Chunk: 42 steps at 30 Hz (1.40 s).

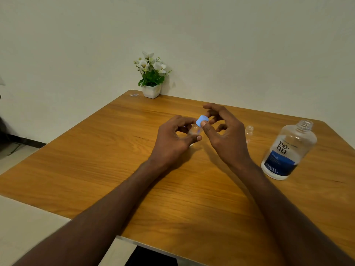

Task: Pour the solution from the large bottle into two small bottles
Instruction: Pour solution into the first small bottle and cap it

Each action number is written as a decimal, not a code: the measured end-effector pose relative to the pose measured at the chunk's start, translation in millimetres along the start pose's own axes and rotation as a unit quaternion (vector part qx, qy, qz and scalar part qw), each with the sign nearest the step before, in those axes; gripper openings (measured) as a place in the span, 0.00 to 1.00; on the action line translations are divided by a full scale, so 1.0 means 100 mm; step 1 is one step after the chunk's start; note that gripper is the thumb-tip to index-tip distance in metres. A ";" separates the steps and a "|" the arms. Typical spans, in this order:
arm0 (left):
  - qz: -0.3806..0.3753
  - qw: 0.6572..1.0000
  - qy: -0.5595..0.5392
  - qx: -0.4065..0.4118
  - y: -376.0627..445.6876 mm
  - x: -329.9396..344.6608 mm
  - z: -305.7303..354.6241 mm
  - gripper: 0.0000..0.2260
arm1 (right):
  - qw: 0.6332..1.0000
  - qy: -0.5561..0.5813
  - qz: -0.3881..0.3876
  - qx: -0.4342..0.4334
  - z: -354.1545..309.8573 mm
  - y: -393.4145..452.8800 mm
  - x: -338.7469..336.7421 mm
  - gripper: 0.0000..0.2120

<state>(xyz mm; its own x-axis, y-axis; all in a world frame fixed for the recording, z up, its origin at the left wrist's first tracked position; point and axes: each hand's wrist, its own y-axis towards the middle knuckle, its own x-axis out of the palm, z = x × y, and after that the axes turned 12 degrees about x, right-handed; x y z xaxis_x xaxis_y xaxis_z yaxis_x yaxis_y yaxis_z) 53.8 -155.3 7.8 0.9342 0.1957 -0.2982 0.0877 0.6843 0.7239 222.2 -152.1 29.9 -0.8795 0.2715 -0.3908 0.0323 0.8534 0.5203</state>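
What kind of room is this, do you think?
Probably a home or small office room: a wooden table against a plain wall, a small potted flower plant as decoration, and a large contact-lens solution bottle on the table.

Home room: wooden table (96, 160), potted flowers (151, 77).

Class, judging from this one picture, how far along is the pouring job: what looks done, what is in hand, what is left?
Done: the large bottle stands uncapped on the table, and one small bottle beside it is open too. In hand: the left hand holds the other small bottle while the right hand pinches its blue cap. Left: I cannot tell whether either small bottle holds solution.
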 end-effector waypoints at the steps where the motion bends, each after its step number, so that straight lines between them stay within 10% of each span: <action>1: -0.001 1.000 -0.002 0.002 0.00 0.00 0.00 0.21 | 1.000 -0.001 0.001 0.002 0.01 0.00 0.00 0.20; 42: -0.002 1.000 0.001 -0.001 0.02 -0.01 0.02 0.20 | 0.999 0.029 -0.002 -0.014 -0.02 -0.01 -0.01 0.26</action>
<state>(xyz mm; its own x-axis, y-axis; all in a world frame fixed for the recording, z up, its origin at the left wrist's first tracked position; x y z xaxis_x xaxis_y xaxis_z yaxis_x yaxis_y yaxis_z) 53.8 -155.5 10.8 0.9331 0.1940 -0.3029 0.0917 0.6859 0.7219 221.8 -153.7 31.4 -0.9054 0.2415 -0.3492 0.0163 0.8415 0.5399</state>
